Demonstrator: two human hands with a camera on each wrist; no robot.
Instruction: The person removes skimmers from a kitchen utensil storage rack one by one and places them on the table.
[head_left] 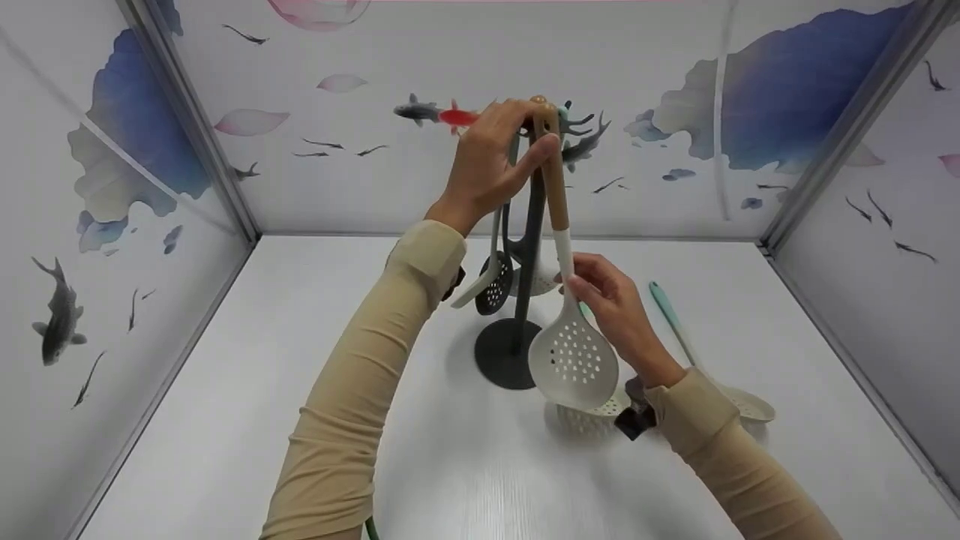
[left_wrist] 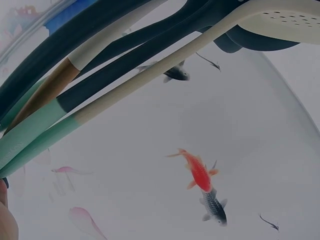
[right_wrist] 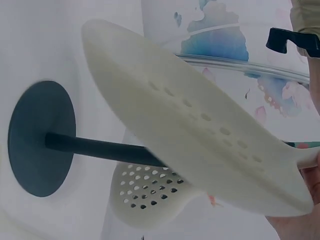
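A cream skimmer (head_left: 574,360) with round holes and a wooden handle hangs tilted in front of a dark utensil stand (head_left: 534,217). At the stand's top, my left hand (head_left: 491,154) grips the handle's upper end, thumb pressed along the wood. My right hand (head_left: 615,304) pinches its pale neck just above the bowl. Seen edge-on, the skimmer bowl (right_wrist: 150,110) crosses the stand's pole in the right wrist view. Other utensils hang behind, including a black slotted one (head_left: 495,289) and green handles (left_wrist: 30,137) in the left wrist view.
The stand's round base (head_left: 495,360) sits on the white table (head_left: 315,420). Behind the raised skimmer lies another perforated head (head_left: 611,406). To the right, a green-handled utensil (head_left: 675,322) lies on the table. Patterned walls (head_left: 360,195) enclose the back and sides.
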